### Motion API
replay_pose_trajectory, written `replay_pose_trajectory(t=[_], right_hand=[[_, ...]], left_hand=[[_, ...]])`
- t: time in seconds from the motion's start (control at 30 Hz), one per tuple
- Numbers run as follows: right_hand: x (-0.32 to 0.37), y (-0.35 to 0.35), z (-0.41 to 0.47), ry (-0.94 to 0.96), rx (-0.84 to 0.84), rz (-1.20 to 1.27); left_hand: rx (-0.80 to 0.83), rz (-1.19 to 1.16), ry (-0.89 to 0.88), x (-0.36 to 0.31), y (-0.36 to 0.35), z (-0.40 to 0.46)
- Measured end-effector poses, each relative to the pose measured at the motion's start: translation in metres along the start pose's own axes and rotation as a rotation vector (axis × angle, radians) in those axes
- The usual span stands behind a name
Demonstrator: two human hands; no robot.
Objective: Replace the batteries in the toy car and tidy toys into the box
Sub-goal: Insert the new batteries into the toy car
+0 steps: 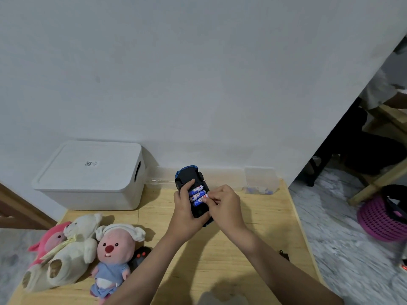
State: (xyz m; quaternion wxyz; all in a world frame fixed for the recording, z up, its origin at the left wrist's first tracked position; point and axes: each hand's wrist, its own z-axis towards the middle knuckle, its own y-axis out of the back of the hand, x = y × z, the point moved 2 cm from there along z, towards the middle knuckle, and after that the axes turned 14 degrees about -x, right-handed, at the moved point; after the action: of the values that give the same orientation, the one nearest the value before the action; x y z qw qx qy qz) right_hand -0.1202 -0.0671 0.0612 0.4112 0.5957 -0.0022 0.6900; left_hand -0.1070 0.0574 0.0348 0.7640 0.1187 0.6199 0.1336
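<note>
A blue and black toy car [189,175] is held upside down above the wooden table [253,219]. My left hand [184,213] grips it from the left, thumb across its underside. Its open compartment shows three blue and white batteries [196,194] side by side. My right hand [224,203] pinches the right end of the nearest battery. A white lidded box [92,175] stands at the back left against the wall. Three plush toys lie at the front left: a pink one [51,241], a cream bear [72,249] and a pink-faced doll in blue [114,258].
A black remote control [139,257] lies beside the doll. A clear plastic container [261,181] with small items stands at the back right; another clear case [160,178] sits behind the car. A small black piece [284,254] lies near the table's right edge. A purple basket [381,221] is on the floor.
</note>
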Motion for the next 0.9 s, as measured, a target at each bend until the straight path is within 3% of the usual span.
replay_pose_trajectory(t=[0.13,0.37,0.63,0.77,0.9], right_hand=[[0.006,0.003,0.004,0.102,0.100,-0.123],[0.016,0.004,0.020,0.122,0.214,-0.283],[-0.004,0.015,0.013,-0.003,0.285,-0.241],[-0.038,0.038,0.001,-0.200,0.206,-0.075],[-0.090,0.075,-0.014,-0.321,0.041,-0.075]], left_hand=[[-0.001,-0.014,-0.006,-0.001,0.000,-0.007],[0.023,0.000,-0.059,-0.005,0.005,-0.010],[0.092,-0.021,-0.006,0.003,0.005,-0.020],[0.126,-0.068,0.090,0.013,-0.002,-0.034],[0.136,-0.113,0.210,0.028,-0.007,-0.051]])
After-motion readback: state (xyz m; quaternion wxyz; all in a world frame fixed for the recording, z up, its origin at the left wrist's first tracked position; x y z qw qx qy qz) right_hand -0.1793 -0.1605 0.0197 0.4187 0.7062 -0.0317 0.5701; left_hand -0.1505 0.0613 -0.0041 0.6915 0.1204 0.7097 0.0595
